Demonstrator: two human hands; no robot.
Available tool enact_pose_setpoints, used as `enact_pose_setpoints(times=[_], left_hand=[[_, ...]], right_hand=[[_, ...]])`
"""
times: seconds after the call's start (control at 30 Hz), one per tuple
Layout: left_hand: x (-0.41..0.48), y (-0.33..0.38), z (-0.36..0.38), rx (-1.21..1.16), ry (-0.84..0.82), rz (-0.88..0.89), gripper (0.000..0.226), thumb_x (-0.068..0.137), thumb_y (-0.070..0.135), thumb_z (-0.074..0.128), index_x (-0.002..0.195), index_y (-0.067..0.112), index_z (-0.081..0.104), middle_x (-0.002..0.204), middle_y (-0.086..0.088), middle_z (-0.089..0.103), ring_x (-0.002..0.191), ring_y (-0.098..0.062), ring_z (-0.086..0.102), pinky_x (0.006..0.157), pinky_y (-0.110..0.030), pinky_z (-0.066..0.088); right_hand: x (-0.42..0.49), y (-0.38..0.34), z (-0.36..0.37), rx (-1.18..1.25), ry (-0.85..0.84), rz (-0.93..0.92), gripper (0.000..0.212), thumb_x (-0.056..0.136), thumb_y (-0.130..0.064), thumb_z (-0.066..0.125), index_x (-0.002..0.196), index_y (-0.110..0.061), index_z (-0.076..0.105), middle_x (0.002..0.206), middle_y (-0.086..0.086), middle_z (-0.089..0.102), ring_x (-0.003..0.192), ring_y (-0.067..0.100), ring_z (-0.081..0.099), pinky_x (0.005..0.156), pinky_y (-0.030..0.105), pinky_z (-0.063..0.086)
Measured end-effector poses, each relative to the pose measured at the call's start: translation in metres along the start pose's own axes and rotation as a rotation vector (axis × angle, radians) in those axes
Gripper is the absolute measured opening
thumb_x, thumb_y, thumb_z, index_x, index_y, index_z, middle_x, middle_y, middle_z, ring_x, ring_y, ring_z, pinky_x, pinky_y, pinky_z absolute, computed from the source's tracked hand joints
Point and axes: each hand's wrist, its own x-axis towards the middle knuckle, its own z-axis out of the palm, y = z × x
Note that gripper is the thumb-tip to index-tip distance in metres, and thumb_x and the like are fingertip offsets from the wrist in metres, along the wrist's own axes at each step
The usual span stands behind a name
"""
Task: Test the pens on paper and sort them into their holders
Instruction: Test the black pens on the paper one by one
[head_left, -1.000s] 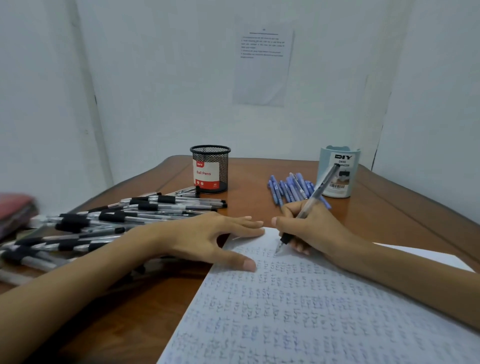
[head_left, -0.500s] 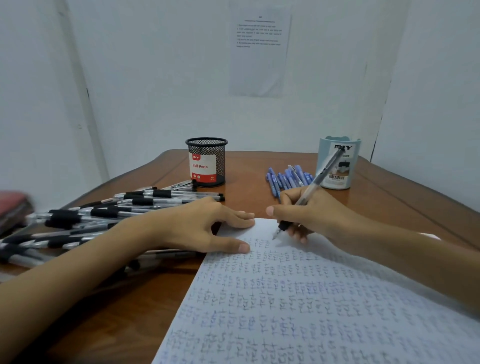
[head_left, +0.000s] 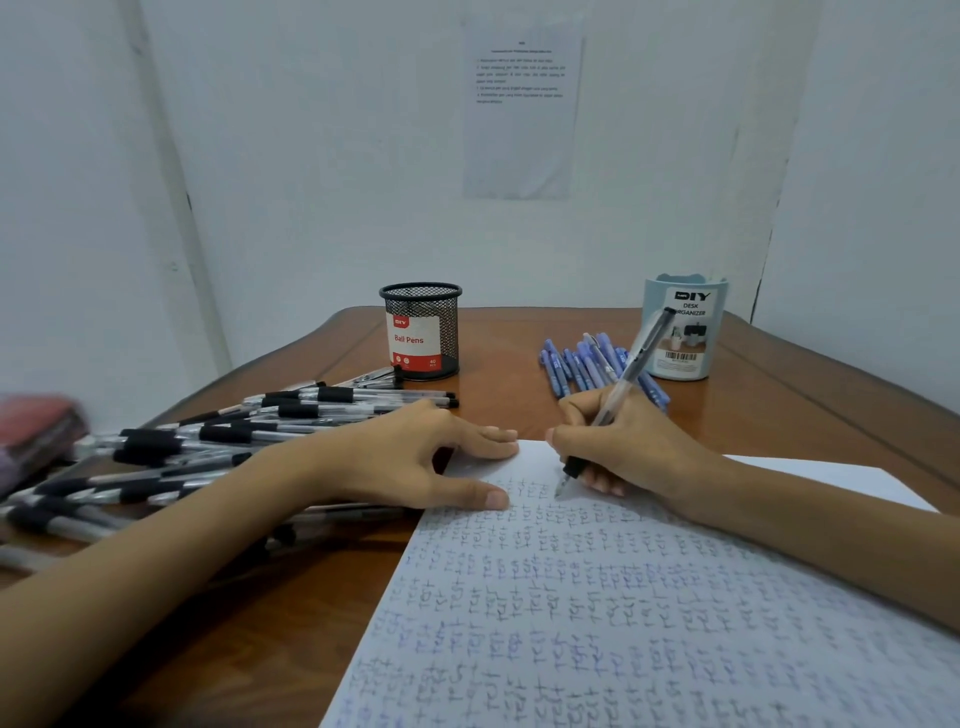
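Pens with black grips (head_left: 208, 436) lie heaped on the left of the table (head_left: 519, 332), which fills the lower view. On its near right lies the paper (head_left: 649, 623), crowded with rows of the word "test" in black and blue ink; only a strip along its far edge looks blank. The left hand (head_left: 410, 457) lies flat, fingers straight and thumb spread, pressing the sheet's far left corner. The right hand (head_left: 634, 441) has its fingers curled round one pen (head_left: 642, 353) in a writing pinch, with the tip at or just above the top row; contact cannot be told. To do this test well, the sheet should be pinned so it cannot slide. The stroke should be short and light, and placed in the blank strip where fresh ink stands apart from older marks. At the back stand the holders, no pen rising out of either: a mesh cup (head_left: 421, 332) labelled "Ball Pens", with "40" below, and a blue cup (head_left: 685, 332) reading "DIY DESK ORGANIZER". Blue pens (head_left: 576, 364) lie in a row just beside that cup. A notice (head_left: 519, 114) on the wall is too small to read.
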Motion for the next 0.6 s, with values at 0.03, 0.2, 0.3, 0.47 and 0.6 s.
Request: enact_pose_setpoints(times=[0.03, 0.2, 0.3, 0.47, 0.6], left_hand=[[0.0, 0.0, 0.0001, 0.0, 0.0, -0.002, 0.066, 0.082, 0.056, 0.053, 0.139, 0.025, 0.043, 0.145, 0.019, 0.034, 0.13, 0.009, 0.033, 0.107, -0.012, 0.025], [-0.001, 0.0023, 0.0002, -0.01, 0.014, -0.01, 0.068, 0.081, 0.058, 0.054, 0.139, 0.024, 0.044, 0.144, 0.019, 0.036, 0.129, 0.01, 0.033, 0.104, -0.005, 0.024], [-0.002, 0.0032, -0.0001, -0.022, 0.005, -0.016, 0.068, 0.079, 0.055, 0.051, 0.139, 0.024, 0.044, 0.144, 0.019, 0.036, 0.129, 0.01, 0.032, 0.098, 0.003, 0.02], [-0.0023, 0.0034, -0.0001, -0.021, 0.004, -0.024, 0.068, 0.079, 0.055, 0.051, 0.139, 0.026, 0.043, 0.144, 0.021, 0.035, 0.129, 0.012, 0.03, 0.096, 0.005, 0.019], [-0.0021, 0.0037, -0.0002, -0.033, 0.0, -0.031, 0.068, 0.079, 0.056, 0.051, 0.139, 0.027, 0.042, 0.143, 0.023, 0.034, 0.127, 0.015, 0.029, 0.095, 0.006, 0.018]], right_hand=[[0.0, 0.0, -0.0001, 0.005, -0.007, -0.003, 0.043, 0.085, 0.001, 0.058, 0.049, -0.011, 0.038, 0.039, 0.003, 0.045, 0.033, 0.009, 0.042, 0.034, 0.017, 0.033], [0.0, 0.0015, 0.0011, -0.007, -0.022, -0.031, 0.044, 0.085, -0.001, 0.059, 0.049, -0.012, 0.038, 0.039, 0.002, 0.043, 0.034, 0.009, 0.042, 0.035, 0.016, 0.033], [0.0006, 0.0009, 0.0016, -0.014, 0.0, -0.042, 0.044, 0.083, 0.002, 0.057, 0.048, -0.014, 0.035, 0.041, 0.005, 0.037, 0.033, 0.01, 0.04, 0.034, 0.017, 0.031], [0.0002, 0.0021, -0.0002, -0.001, -0.01, -0.035, 0.045, 0.085, -0.001, 0.059, 0.047, -0.014, 0.039, 0.04, 0.003, 0.045, 0.033, 0.009, 0.042, 0.035, 0.017, 0.032], [0.001, 0.0021, -0.0001, -0.017, 0.036, -0.05, 0.043, 0.084, -0.001, 0.06, 0.048, -0.013, 0.04, 0.044, 0.008, 0.046, 0.033, 0.009, 0.043, 0.034, 0.017, 0.032]])
